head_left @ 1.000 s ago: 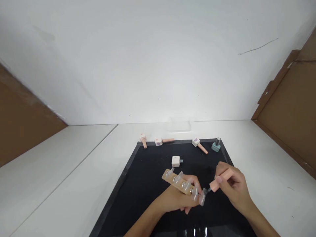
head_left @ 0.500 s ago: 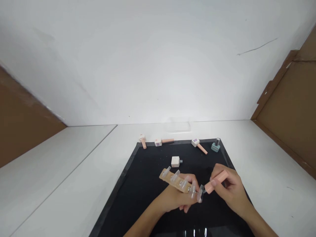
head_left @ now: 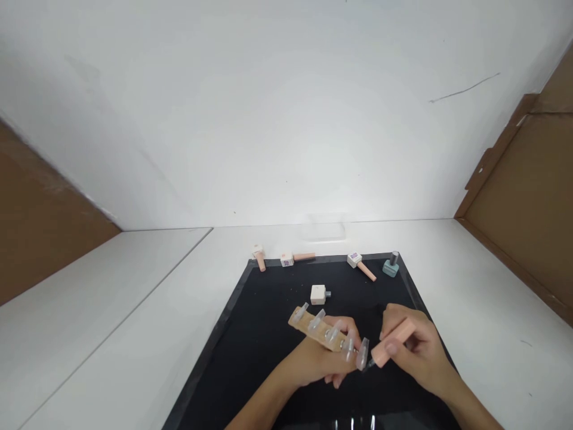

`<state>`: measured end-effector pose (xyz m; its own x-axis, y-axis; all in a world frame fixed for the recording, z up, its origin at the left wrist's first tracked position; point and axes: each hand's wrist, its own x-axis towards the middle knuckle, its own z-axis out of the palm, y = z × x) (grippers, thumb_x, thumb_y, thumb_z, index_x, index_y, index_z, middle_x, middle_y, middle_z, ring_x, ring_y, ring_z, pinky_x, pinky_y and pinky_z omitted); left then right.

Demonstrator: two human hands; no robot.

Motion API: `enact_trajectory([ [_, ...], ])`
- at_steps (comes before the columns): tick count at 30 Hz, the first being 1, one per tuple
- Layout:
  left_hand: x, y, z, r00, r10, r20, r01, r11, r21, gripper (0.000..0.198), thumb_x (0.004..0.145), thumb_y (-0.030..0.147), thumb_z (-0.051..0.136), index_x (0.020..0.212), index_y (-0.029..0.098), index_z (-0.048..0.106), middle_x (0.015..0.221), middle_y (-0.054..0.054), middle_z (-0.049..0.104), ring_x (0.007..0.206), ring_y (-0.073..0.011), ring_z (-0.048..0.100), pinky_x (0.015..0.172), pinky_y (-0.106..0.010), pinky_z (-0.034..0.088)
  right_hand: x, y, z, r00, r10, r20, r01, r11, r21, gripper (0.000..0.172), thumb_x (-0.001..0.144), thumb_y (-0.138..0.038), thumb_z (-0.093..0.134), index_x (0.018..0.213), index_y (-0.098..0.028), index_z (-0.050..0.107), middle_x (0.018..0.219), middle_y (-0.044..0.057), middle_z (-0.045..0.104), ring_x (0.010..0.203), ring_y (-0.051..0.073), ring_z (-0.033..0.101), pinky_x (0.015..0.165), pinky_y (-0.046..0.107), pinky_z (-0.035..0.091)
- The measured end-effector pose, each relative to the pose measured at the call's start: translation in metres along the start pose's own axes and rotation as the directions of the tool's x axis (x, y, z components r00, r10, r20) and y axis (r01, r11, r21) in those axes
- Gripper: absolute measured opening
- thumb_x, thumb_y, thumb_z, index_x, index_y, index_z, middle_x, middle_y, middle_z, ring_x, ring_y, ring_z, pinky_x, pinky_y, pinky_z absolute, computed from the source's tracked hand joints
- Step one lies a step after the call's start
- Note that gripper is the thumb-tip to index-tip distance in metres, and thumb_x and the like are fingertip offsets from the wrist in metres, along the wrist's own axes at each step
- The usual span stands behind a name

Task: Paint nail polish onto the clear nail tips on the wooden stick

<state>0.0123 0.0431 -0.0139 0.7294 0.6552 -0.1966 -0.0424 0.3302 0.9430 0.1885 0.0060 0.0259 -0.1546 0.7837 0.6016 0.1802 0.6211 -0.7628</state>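
My left hand (head_left: 329,358) is closed around a tan nail-tip stand (head_left: 317,332) that carries several clear false nails. The end false nail (head_left: 363,353) sticks out past my left fingers toward the right. Pinched in my right hand (head_left: 416,346) is a pink-capped nail polish brush (head_left: 394,341). Its bristle end points down and left, close beside the end nail; whether it touches is too small to tell. Beyond my hands a white nail polish bottle (head_left: 317,294) lies on its side, its bare neck facing right.
On the back edge of the black mat (head_left: 250,310) lie pink-capped white bottles (head_left: 287,258), with a teal bottle (head_left: 391,267) at its right corner. A clear plastic piece (head_left: 329,230) sits behind. Brown cardboard (head_left: 528,197) borders the right side.
My right hand has shifted slightly down and toward me with the brush, whose tip now sits lower beside the end nail. My left hand and the stand have barely moved.
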Motion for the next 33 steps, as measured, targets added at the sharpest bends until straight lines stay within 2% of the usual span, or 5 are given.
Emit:
enact_trajectory([
  [8,-0.001,-0.003,0.001,0.999,-0.036,0.026,0.034,0.997,0.069,0.031,0.057,0.032,0.076,0.062,0.015,0.05,0.044,0.007,0.052,0.03,-0.0023,0.042,0.028,-0.011,0.028,-0.002,0.01,0.0,0.972,0.043,-0.229,-0.053,0.998,-0.038,0.032,0.089,-0.033,0.056,0.06,-0.02,0.059,0.055,0.0,0.061,0.048,0.013,0.054,0.046,0.024,0.042],
  [15,-0.001,0.006,0.007,0.995,-0.088,0.04,0.083,0.989,0.12,0.028,0.056,0.028,0.072,0.06,0.016,0.047,0.045,0.008,0.051,0.032,-0.0028,0.045,0.029,-0.01,0.03,-0.003,0.006,0.001,0.995,0.074,-0.06,-0.07,0.996,0.062,0.034,0.087,-0.043,0.057,0.062,-0.02,0.061,0.057,0.001,0.06,0.048,0.013,0.054,0.044,0.024,0.041],
  [27,-0.002,0.003,0.005,0.993,-0.08,0.083,0.078,0.997,0.027,0.041,0.055,0.043,0.079,0.064,0.013,0.053,0.043,0.006,0.052,0.031,-0.0034,0.044,0.029,-0.012,0.03,-0.004,0.014,0.001,0.956,0.175,-0.236,-0.169,0.985,0.047,0.029,0.086,-0.041,0.059,0.065,-0.021,0.066,0.065,0.002,0.066,0.042,0.01,0.047,0.04,0.023,0.04],
  [30,-0.002,0.005,0.007,0.998,-0.053,0.041,0.056,0.996,-0.075,0.045,0.05,0.043,0.082,0.068,0.013,0.053,0.051,0.005,0.057,0.03,-0.0024,0.043,0.027,-0.012,0.026,-0.007,0.016,-0.001,0.945,0.187,-0.27,-0.161,0.98,0.116,0.023,0.087,-0.039,0.058,0.077,-0.024,0.072,0.081,0.005,0.07,0.043,0.01,0.05,0.038,0.024,0.042],
  [33,-0.002,0.008,0.009,1.0,0.002,-0.018,-0.005,0.985,-0.172,0.047,0.051,0.044,0.082,0.073,0.014,0.053,0.055,0.005,0.058,0.029,-0.0007,0.039,0.026,-0.013,0.021,-0.007,0.014,-0.002,0.954,0.225,-0.199,-0.181,0.96,0.216,0.02,0.09,-0.036,0.056,0.097,-0.026,0.07,0.079,0.004,0.068,0.046,0.011,0.055,0.038,0.023,0.046],
])
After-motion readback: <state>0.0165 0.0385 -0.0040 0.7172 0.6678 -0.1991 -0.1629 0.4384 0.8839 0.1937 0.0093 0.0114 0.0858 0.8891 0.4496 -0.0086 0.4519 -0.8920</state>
